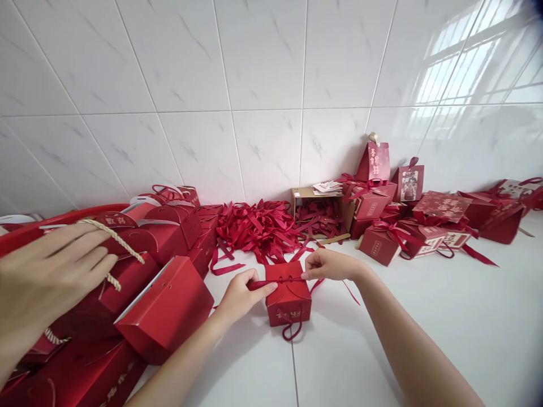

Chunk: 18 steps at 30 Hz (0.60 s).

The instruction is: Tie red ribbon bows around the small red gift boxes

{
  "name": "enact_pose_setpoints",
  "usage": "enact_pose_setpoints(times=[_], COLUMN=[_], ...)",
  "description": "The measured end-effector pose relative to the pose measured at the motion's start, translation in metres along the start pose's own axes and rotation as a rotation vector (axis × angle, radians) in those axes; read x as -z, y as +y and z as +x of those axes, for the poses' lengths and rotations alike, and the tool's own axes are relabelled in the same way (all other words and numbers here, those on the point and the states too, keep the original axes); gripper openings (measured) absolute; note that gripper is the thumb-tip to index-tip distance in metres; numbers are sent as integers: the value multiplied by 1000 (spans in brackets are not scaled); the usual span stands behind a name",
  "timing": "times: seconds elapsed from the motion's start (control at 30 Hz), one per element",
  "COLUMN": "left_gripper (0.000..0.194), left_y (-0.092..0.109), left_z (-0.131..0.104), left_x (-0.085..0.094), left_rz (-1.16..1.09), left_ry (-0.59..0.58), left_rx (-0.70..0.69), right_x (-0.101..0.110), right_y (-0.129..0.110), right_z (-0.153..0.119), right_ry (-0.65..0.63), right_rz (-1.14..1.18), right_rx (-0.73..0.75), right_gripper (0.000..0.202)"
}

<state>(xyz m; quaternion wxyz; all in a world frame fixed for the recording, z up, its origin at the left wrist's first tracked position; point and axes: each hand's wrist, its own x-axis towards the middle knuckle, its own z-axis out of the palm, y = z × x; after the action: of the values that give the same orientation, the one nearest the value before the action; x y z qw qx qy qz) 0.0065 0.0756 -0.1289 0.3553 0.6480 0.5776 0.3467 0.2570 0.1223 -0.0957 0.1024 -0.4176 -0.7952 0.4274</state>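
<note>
A small red gift box [289, 310] stands on the white surface in front of me, its lid flaps folded together. A dark red ribbon [284, 281] runs across its top through small holes. My left hand [245, 291] is closed on the ribbon at the box's left edge, its thumb pressed along it. At the right edge my right hand [326, 264] pinches the ribbon's other end between thumb and fingertips. From the front of the box hangs a dark red cord handle [292, 333].
At the left, another person's hand [59, 265] is by a beige rope handle [116, 237] among several red boxes [169, 308]. Behind lies a heap of ribbons [261, 232], beside an open carton [348, 217]. Decorated gift boxes [379, 242] stand at right. A tiled wall [267, 147] rises behind.
</note>
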Motion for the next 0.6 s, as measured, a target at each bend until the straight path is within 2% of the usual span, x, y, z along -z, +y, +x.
enact_pose_setpoints(times=[0.13,0.2,0.27,0.33,0.43,0.47,0.5,0.6], left_gripper=[32,23,16,12,13,16,20,27], left_y=[0,1,3,9,22,26,29,35], left_z=[2,2,-1,-5,-10,-11,-11,-9], left_x=[8,14,21,29,36,37,36,29], left_rz=[-44,-26,4,0,-94,-141,-194,-347], left_ry=[-125,-186,-244,-356,-548,-572,-554,-363], left_rx=[186,280,314,318,252,229,207,144], right_x=[5,8,9,4,-9,-14,-19,-30], right_y=[-1,-3,-6,-10,-18,-22,-25,-32], right_z=[-8,-15,-21,-21,-10,-5,0,12], right_ry=[52,37,41,186,481,549,594,733], right_rz=[25,-26,-129,-229,-283,-279,-273,-193], right_rx=[49,55,15,-31,-39,-30,-20,94], right_gripper=[32,33,30,24,29,29,27,18])
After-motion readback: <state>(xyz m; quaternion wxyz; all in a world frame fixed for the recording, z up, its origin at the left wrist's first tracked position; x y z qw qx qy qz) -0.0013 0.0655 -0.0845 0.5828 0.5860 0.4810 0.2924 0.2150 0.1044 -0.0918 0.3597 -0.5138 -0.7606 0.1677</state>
